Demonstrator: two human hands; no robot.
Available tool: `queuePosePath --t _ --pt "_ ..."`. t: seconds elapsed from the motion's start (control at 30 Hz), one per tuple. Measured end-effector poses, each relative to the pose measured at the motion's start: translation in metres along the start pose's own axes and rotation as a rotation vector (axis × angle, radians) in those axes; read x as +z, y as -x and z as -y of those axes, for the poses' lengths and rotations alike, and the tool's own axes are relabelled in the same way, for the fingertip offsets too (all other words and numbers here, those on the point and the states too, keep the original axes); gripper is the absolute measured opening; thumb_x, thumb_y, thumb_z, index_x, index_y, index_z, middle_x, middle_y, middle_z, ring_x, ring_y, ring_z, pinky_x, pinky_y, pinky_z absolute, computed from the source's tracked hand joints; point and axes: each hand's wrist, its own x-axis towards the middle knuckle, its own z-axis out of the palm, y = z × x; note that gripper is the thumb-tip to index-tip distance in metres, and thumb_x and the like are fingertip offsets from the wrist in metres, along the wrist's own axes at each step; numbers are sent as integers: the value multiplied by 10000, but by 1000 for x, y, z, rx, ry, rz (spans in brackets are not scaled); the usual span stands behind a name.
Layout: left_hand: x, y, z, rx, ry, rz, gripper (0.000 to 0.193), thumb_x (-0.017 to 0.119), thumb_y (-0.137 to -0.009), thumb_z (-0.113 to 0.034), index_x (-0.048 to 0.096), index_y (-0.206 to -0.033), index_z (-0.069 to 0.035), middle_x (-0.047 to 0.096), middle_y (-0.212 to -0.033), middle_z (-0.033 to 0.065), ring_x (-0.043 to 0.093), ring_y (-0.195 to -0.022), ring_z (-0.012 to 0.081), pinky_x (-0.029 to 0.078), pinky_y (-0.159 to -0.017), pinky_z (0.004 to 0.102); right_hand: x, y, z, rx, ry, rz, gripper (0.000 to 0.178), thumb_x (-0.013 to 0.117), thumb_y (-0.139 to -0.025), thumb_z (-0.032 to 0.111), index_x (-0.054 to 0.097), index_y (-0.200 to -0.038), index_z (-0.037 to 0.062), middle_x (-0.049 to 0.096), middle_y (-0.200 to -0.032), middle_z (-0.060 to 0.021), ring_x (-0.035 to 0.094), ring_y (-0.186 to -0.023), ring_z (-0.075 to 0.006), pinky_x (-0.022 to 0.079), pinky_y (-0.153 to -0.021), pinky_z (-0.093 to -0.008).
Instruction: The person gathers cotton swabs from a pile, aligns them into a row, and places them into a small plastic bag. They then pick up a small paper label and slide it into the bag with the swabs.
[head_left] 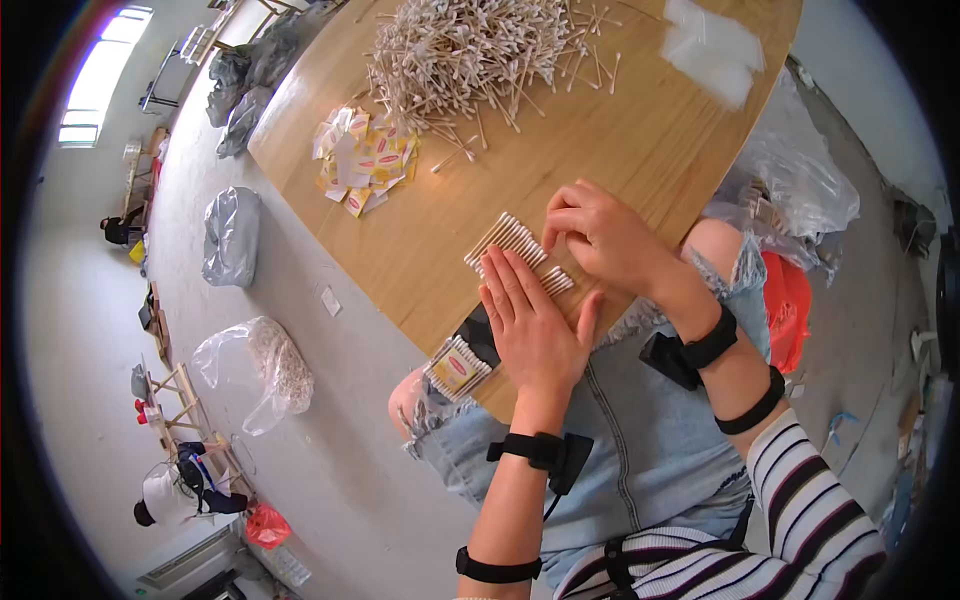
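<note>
Left hand (pixel 538 335) lies flat on swabs (pixel 512 236) slanting up-right; right hand (pixel 608 238) curls, grip unclear.

Left hand (pixel 538 335): fingers lie flat over a row of cotton swabs (pixel 510 238) | Right hand (pixel 605 238): fingers are bent, just beside this row | Table (pixel 620 140): bears big swab pile (pixel 465 50), yellow-white cards (pixel 365 165), clear plastic (pixel 712 55) | Swab bundle (pixel 457 368): near table edge

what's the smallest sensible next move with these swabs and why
Probably use the right hand to nudge the short group of swabs up against the longer row: the two look slightly out of line, the left hand lies flat over the swabs, and the right fingers are right beside them.
</note>
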Motion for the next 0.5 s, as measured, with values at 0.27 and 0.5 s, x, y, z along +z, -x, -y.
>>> queuePosePath --t 0.27,0.5 --pt "1 -1 0 6 -2 -11 1007 536 -893 -606 192 -1469 144 200 -1551 312 161 -1475 398 137 -1201 461 5 -3 -3 -35 13 -30 94 607 -776 38 673 -717 70 630 -851 -47 571 -886 -244 499 -798 -359" --pt "-1 -1 0 6 9 -8 1009 547 -891 -603 192 -1468 145 205 -1548 315 163 -1475 397 146 -1198 463 0 0 -3 -42 6 71 165 570 -748 -58 680 -780 61 599 -908 -53 551 -916 -236 483 -796 -339"
